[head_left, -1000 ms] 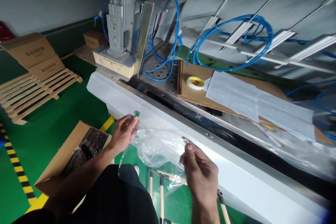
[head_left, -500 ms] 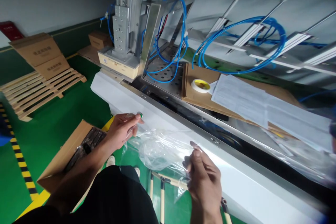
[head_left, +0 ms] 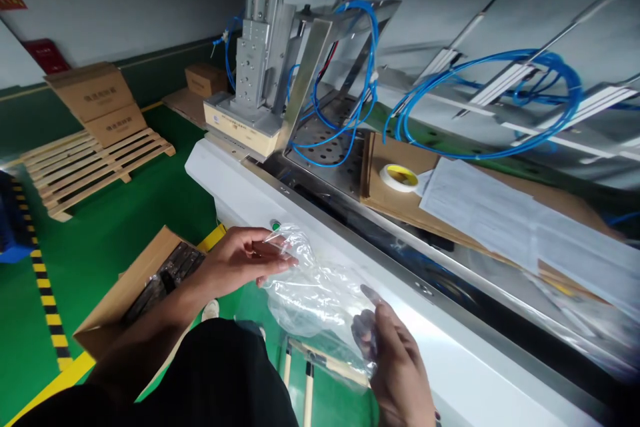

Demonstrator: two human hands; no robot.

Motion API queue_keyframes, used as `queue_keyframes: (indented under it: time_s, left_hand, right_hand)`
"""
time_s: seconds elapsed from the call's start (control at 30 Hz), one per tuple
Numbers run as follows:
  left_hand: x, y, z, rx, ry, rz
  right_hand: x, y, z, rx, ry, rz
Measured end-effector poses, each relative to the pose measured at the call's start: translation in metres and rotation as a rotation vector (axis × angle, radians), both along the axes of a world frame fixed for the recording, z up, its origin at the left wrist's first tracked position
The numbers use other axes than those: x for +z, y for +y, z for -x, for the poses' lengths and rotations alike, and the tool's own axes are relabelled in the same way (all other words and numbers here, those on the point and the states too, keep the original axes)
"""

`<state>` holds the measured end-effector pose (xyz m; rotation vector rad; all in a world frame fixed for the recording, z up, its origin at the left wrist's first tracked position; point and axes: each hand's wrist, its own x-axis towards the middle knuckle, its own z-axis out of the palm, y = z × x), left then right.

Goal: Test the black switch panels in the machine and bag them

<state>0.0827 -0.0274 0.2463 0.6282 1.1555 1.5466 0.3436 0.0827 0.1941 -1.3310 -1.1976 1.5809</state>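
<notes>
A clear plastic bag hangs between my two hands, crumpled and shiny, in front of the machine's white front panel. My left hand holds its upper left part between thumb and fingers. On the right side, my right hand grips the bag's edge, with some fingers seen through the film. Just above the bag's left end is a green button on the panel.
An open cardboard box with dark wrapped parts stands at lower left. Behind it lies a wooden pallet with cardboard. On the machine are a tape roll, papers, blue hoses and flat cardboard.
The bag's left part has risen and bunched up near my left hand, whose fingers are now spread more along the film. The view has shifted slightly, moving the machine right and down.
</notes>
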Motion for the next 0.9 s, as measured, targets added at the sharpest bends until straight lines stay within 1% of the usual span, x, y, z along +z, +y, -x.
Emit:
queue_keyframes:
  time_s: [0.03,0.07,0.1,0.13,0.2,0.23,0.27,0.3,0.37,0.4,0.43,0.47,0.57,0.63,0.7,0.8,0.9]
  left_hand:
    - [0.001,-0.001,0.000,-0.006,0.006,0.010]
    - [0.002,-0.001,0.001,-0.003,0.017,0.019]
    - [0.003,-0.002,0.002,0.007,0.031,0.026]
    - [0.003,-0.003,0.003,0.018,0.048,0.028]
    - [0.002,-0.005,0.002,0.017,0.090,0.027]
    - [0.002,-0.006,0.001,0.000,0.119,0.024]
    - [0.002,-0.008,-0.001,-0.022,0.157,0.018]
    - [0.002,-0.009,-0.004,-0.040,0.206,0.007]
    - [0.002,-0.012,-0.012,-0.062,0.337,-0.022]
    - [0.002,-0.013,-0.016,-0.065,0.411,-0.041]
    - [0.001,-0.014,-0.020,-0.062,0.482,-0.060]
    - [0.001,-0.015,-0.023,-0.057,0.543,-0.076]
    - [-0.001,-0.016,-0.029,-0.025,0.688,-0.108]
    - [-0.002,-0.016,-0.030,-0.001,0.786,-0.121]
    - [-0.003,-0.015,-0.030,0.021,0.882,-0.143]
    - [-0.007,-0.013,-0.027,0.061,0.960,-0.216]
    - [-0.014,-0.009,-0.025,0.167,1.067,-0.315]
  right_hand:
    - [0.000,0.004,-0.006,0.049,0.003,-0.007]
    - [0.001,0.008,-0.011,0.068,0.006,-0.028]
    - [0.004,0.010,-0.016,0.041,-0.006,-0.066]
    - [0.007,0.010,-0.018,-0.033,-0.040,-0.127]
    - [0.018,0.003,-0.016,-0.250,-0.157,-0.311]
    - [0.025,-0.004,-0.010,-0.316,-0.218,-0.420]
    - [0.032,-0.013,-0.001,-0.315,-0.263,-0.534]
    - [0.039,-0.024,0.010,-0.240,-0.287,-0.634]
    - [0.053,-0.042,0.037,0.045,-0.281,-0.797]
    - [0.058,-0.049,0.051,0.146,-0.289,-0.840]
    - [0.062,-0.053,0.062,0.198,-0.298,-0.867]
    - [0.064,-0.055,0.072,0.219,-0.314,-0.879]
    - [0.065,-0.053,0.085,0.211,-0.353,-0.912]
    - [0.063,-0.050,0.084,0.227,-0.358,-0.948]
    - [0.060,-0.048,0.080,0.233,-0.358,-0.946]
    - [0.057,-0.046,0.077,0.225,-0.363,-0.856]
    - [0.059,-0.044,0.076,0.265,-0.362,-0.766]
